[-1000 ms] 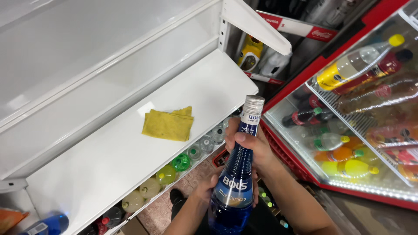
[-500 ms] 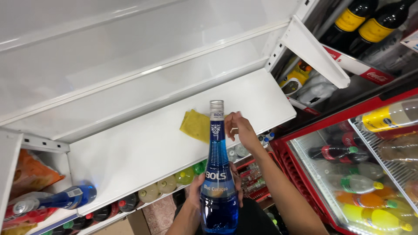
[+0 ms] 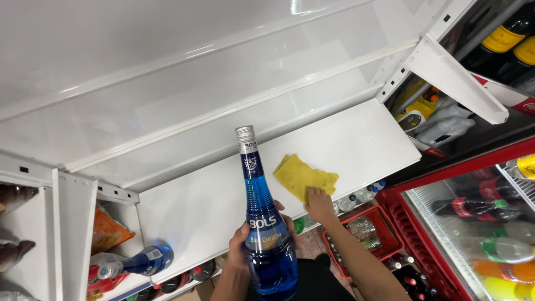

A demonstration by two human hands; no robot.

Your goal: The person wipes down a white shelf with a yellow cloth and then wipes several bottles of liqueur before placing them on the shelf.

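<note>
A broad white shelf (image 3: pixel 212 195) runs across the middle of the scene, bare metal, with a white back panel (image 3: pixel 167 72) rising behind it and a slanted white bracket (image 3: pixel 457 83) at its far right end. To the right stands a red-framed cooler (image 3: pixel 473 223) with bottled drinks lying behind its glass. Down on the left, a lower shelf holds an orange snack bag (image 3: pixel 106 228) and a blue bottle lying on its side (image 3: pixel 139 262). Below the shelf's near edge a row of bottle caps (image 3: pixel 356 198) shows, and a red basket (image 3: pixel 368 234) sits on the floor.

A tall blue glass bottle (image 3: pixel 267 234) with a silver cap stands upright in front of the shelf, near the middle. The left hand (image 3: pixel 242 248) has its grip wrapped round the bottle's wide lower body, fingers closed against the glass from the left and behind.

On the shelf, just right of the bottle's neck, lies a crumpled yellow cloth (image 3: pixel 304 175). The right hand (image 3: pixel 320 203) rests at the cloth's near edge with its fingers bent down on it, the palm turned to the shelf; whether the grip pinches the fabric or only presses on it I cannot tell from here.
</note>
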